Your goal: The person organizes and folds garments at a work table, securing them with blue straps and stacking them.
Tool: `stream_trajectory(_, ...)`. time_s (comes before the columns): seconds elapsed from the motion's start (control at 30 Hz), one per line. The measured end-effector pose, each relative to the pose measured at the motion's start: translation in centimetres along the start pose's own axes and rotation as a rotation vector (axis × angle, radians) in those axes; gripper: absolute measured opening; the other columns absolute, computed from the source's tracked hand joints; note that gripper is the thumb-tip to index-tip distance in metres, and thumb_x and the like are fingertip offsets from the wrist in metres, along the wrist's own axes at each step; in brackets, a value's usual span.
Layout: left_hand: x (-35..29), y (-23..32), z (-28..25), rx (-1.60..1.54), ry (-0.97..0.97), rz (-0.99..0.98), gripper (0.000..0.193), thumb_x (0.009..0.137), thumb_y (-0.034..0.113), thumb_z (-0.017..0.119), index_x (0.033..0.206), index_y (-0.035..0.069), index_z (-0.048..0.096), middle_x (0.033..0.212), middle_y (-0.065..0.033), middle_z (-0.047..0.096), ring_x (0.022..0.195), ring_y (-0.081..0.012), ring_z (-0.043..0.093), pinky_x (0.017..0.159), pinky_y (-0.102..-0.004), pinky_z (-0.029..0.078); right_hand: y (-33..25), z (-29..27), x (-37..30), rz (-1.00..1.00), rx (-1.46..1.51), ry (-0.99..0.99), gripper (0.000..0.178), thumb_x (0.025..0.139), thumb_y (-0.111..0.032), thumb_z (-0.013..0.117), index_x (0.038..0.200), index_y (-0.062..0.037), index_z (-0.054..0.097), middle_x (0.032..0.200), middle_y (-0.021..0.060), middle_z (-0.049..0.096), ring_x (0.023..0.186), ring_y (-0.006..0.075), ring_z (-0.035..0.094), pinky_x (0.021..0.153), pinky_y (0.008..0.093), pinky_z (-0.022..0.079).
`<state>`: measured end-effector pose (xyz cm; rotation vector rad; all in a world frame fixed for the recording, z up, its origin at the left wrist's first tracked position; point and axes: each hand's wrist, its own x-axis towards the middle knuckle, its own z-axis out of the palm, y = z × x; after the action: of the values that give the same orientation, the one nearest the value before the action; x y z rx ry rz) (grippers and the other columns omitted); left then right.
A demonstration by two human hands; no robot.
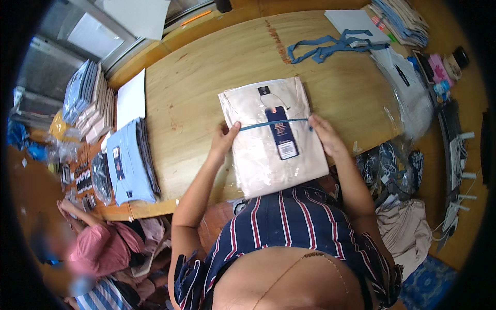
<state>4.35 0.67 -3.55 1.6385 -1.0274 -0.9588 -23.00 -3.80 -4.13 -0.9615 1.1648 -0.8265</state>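
Note:
A folded pale pink garment (258,150) in a clear plastic bag lies over the front edge of the wooden table, close to my body. It carries a dark navy hang tag (283,139) and a small dark neck label (264,91). Across it runs a narrow blue strip (258,124), like a fabric band. My left hand (223,139) grips the left side, its thumb on the top near the strip's end. On the opposite side my right hand (325,135) holds the edge, thumb by the strip's other end. Fingers under the package are hidden.
Loose blue strips (330,45) lie at the far right of the table (201,72). Blue folded garments (129,160) are stacked at left, with more packaged stacks (95,103) behind. Papers and a pen (402,75) lie at right. Another person in pink (106,248) sits at lower left.

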Motion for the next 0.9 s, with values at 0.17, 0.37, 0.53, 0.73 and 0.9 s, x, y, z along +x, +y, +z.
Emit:
stream_trajectory(0.17, -0.3, 5.6, 1.8, -0.364, -0.226, -0.023, 0.070, 0.062, 0.017, 0.071, 0.114, -0.005, 0.030, 0.106, -0.0161, 0.046, 0.094, -0.0217, 0.048, 0.082, -0.0322, 0.039, -1.6, 1.7, -2.3, -0.309, 0.019, 0.022, 0.077, 0.068, -0.013, 0.067, 0.124, 0.0013, 0.017, 0.111, 0.0101, 0.040, 0.102, 0.0186, 0.040, 0.088, 0.0275, 0.032)
stream_trajectory(0.37, -2.2, 9.0, -0.8, -0.243, -0.339, 0.440, 0.066, 0.051, 0.019, 0.078, 0.102, -0.005, 0.044, 0.090, -0.0102, 0.055, 0.083, -0.0172, 0.053, 0.075, -0.0295, 0.043, -5.3, -0.1, -5.1, -0.849, -0.432, 0.189, 0.102, 0.047, -0.021, 0.079, 0.124, -0.0015, 0.016, 0.117, 0.0126, 0.034, 0.109, 0.0222, 0.034, 0.091, 0.0323, 0.029)
stream_trajectory(0.53, -1.6, 2.9, 0.4, 0.004, -0.341, 0.185, 0.059, 0.056, 0.021, 0.076, 0.098, -0.007, 0.045, 0.080, -0.0094, 0.057, 0.080, -0.0158, 0.053, 0.071, -0.0281, 0.043, -1.7, -1.3, -3.8, -0.616, -0.369, 0.102, 0.099, 0.047, -0.028, 0.080, 0.123, -0.0013, 0.022, 0.118, 0.0136, 0.037, 0.111, 0.0236, 0.035, 0.090, 0.0335, 0.031)
stream_trajectory(0.73, -6.6, 9.1, 6.8, 0.033, -0.185, 0.779, 0.060, 0.059, 0.036, 0.072, 0.092, -0.006, 0.045, 0.068, -0.0102, 0.056, 0.060, -0.0187, 0.055, 0.060, -0.0294, 0.045, 1.2, -6.9, -9.9, -0.553, -0.062, 0.164, 0.088, 0.049, -0.027, 0.078, 0.118, -0.0013, 0.031, 0.108, 0.0105, 0.045, 0.100, 0.0219, 0.043, 0.084, 0.0332, 0.037)
stream_trajectory(0.9, -16.6, 14.4, 15.3, 0.889, -0.714, 0.499, 0.072, 0.068, 0.053, 0.054, 0.107, -0.005, 0.037, 0.061, -0.0204, 0.055, 0.062, -0.0303, 0.058, 0.054, -0.0363, 0.045, 12.9, -14.3, -23.3, -0.345, 0.730, 0.443, 0.048, 0.050, -0.009, 0.069, 0.095, -0.0045, 0.052, 0.081, 0.0004, 0.056, 0.074, 0.0132, 0.054, 0.068, 0.0252, 0.044)
